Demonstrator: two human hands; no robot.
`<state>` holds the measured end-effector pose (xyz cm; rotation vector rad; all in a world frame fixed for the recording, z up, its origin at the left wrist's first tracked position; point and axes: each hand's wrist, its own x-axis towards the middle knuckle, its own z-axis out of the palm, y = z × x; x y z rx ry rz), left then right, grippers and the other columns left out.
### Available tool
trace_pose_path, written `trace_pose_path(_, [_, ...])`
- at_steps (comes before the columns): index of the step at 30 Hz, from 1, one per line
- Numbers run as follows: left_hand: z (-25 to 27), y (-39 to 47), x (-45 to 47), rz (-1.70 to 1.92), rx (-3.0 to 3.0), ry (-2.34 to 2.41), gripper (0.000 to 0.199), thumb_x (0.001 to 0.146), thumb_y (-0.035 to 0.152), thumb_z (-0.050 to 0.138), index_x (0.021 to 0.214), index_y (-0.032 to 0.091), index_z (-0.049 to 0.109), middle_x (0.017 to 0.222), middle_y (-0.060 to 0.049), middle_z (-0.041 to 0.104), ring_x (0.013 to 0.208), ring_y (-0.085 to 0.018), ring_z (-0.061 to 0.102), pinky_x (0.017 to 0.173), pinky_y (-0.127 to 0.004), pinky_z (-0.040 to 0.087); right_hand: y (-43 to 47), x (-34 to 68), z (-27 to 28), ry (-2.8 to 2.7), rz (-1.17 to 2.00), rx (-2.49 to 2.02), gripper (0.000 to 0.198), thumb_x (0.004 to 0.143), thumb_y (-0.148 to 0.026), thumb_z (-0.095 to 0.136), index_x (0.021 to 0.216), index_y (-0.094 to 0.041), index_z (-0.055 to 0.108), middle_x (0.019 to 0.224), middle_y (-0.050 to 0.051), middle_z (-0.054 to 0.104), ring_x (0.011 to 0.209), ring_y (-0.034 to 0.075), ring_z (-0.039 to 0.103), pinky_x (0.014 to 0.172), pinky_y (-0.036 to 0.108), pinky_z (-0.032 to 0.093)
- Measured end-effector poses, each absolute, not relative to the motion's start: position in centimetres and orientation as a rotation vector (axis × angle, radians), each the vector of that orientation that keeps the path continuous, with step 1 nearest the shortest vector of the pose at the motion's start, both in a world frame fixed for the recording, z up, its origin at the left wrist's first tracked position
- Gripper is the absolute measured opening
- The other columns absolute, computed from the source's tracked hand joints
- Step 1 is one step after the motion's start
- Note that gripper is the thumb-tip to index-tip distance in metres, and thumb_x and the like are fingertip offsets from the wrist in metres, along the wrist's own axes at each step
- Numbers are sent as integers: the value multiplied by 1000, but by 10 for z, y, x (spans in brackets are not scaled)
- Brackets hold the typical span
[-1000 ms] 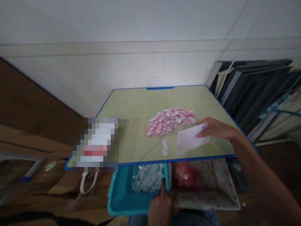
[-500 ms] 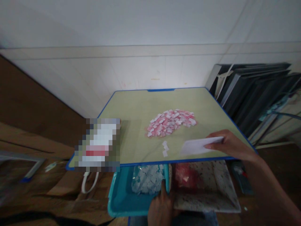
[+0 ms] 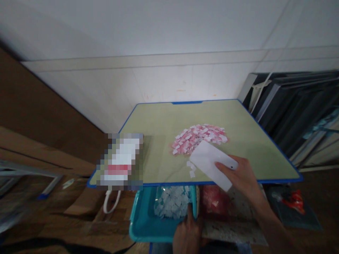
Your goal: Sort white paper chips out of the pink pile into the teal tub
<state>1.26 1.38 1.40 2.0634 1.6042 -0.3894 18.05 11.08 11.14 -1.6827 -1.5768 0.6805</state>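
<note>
My right hand (image 3: 239,173) grips a white plastic scraper (image 3: 208,162), a flat sheet with a small hole near the held end. The scraper is tilted over the table, by the near edge of a pile of small white and pink pieces (image 3: 197,135). A few loose white pieces (image 3: 191,169) lie just left of it. Below the table edge, my left hand (image 3: 188,229) is closed at the right rim of a teal basin (image 3: 148,225), its index finger stretched along the wall. Inside the basin, a clear container (image 3: 172,201) holds many small white pieces.
The blue-edged tabletop (image 3: 156,120) meets a white wall. A blurred-out device (image 3: 122,158) with a white cable stands at the table's left. Beneath lie a red bag (image 3: 214,199) and a stained tray (image 3: 227,231). Dark panels (image 3: 299,102) lean at the right.
My right hand has turned the scraper from nearly edge-on to a broad face and brought it leftward to the pile. My left hand stays at the basin rim. The view has shifted slightly.
</note>
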Motion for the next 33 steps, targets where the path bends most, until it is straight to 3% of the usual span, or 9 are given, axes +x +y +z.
trace_pose_path(5, [10, 12, 13, -382, 2040, 1636, 68, 61, 46, 63, 123, 32, 40, 133, -21, 36, 84, -27, 62, 70, -38, 51, 116, 163, 109, -1591, 684, -1629, 17, 69, -29, 55, 61, -15, 61, 48, 1, 58, 45, 14, 52, 38, 23, 38])
trace_pose_path(9, [5, 10, 10, -294, 2096, 1590, 55, 63, 47, 61, 113, 27, 51, 131, -23, 37, 80, -28, 62, 65, -40, 52, 120, 148, 110, -1623, 720, -1576, 17, 69, -28, 54, 60, -14, 60, 50, 2, 59, 45, 13, 51, 37, 22, 36])
trace_pose_path(16, [2, 12, 16, -421, 2045, 1638, 59, 61, 47, 62, 115, 30, 49, 131, -18, 40, 82, -27, 62, 68, -39, 52, 129, 127, 111, -1728, 805, -1418, 15, 70, -23, 54, 59, -15, 61, 54, 2, 62, 48, 12, 52, 44, 22, 40])
trace_pose_path(22, [6, 13, 14, -371, 2065, 1600, 67, 68, 44, 57, 129, 30, 32, 130, -21, 40, 84, -28, 61, 68, -40, 52, 127, 110, 111, -1798, 869, -1336, 15, 72, -25, 53, 66, -15, 63, 59, 2, 64, 52, 14, 55, 48, 23, 42])
trace_pose_path(27, [13, 15, 14, -401, 2043, 1596, 61, 66, 35, 60, 124, 30, 40, 135, -21, 32, 80, -28, 62, 66, -40, 52, 122, 103, 114, -1854, 877, -1332, 18, 72, -26, 55, 59, -15, 60, 56, 3, 62, 50, 14, 53, 47, 24, 39])
trace_pose_path(28, [14, 15, 14, -394, 2032, 1609, 68, 64, 38, 62, 126, 29, 36, 135, -22, 32, 82, -29, 62, 68, -40, 52, 120, 101, 115, -1866, 885, -1325, 18, 72, -27, 55, 58, -15, 60, 55, 2, 61, 49, 14, 52, 46, 24, 39])
trace_pose_path(33, [14, 13, 13, -285, 2056, 1577, 65, 63, 41, 63, 123, 29, 41, 131, -23, 37, 80, -30, 62, 65, -41, 52, 108, 96, 124, -1925, 943, -1254, 17, 73, -26, 54, 63, -17, 64, 57, 1, 63, 49, 13, 54, 45, 22, 39])
